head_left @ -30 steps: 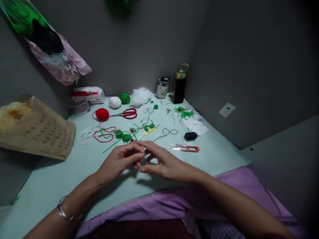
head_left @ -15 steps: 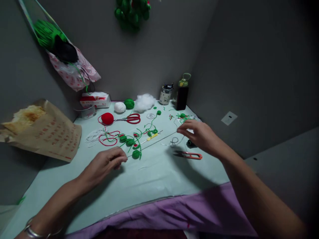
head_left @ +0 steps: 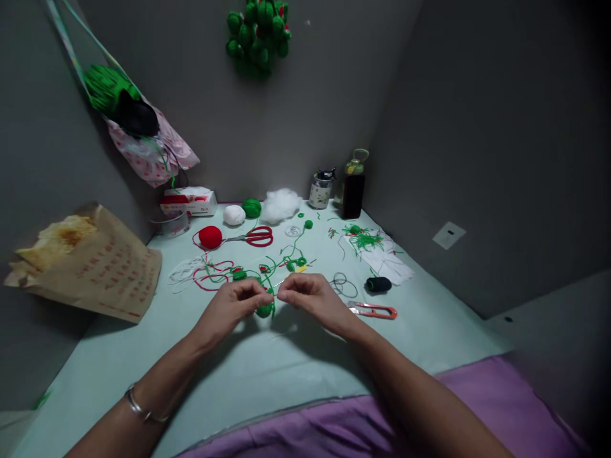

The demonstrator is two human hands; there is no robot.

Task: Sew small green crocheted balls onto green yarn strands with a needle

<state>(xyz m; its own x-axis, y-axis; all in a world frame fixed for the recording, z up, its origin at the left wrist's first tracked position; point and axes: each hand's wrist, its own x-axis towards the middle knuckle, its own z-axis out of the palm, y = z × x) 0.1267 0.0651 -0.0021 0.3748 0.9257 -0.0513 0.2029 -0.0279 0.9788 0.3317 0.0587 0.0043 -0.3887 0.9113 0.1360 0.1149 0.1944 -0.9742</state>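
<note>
My left hand [head_left: 241,305] is closed in a pinch over the middle of the table. Facing it, almost fingertip to fingertip, my right hand [head_left: 317,302] pinches too. The dark thread stretched between them a moment ago is too fine to follow at the fingertips. Loops of dark thread [head_left: 344,286] lie just right of my right hand. Small green crocheted pieces [head_left: 263,312] with loose yarn tails rest behind my left fingertips, partly covered. Thread snips [head_left: 375,310] with orange handles lie right of my right hand, near a dark thread spool [head_left: 379,284].
Behind the hands are red-handled scissors [head_left: 258,236], a red yarn ball [head_left: 210,237], white stuffing [head_left: 281,205], a printed jar [head_left: 321,191] and a dark phone [head_left: 353,196]. A paper bag [head_left: 105,273] with flatbread stands left. Green yarn scraps [head_left: 365,238] lie at right.
My hands have come together from wide apart, the right moving left and the left moving right. The taut thread between them no longer shows. The view has shifted slightly.
</note>
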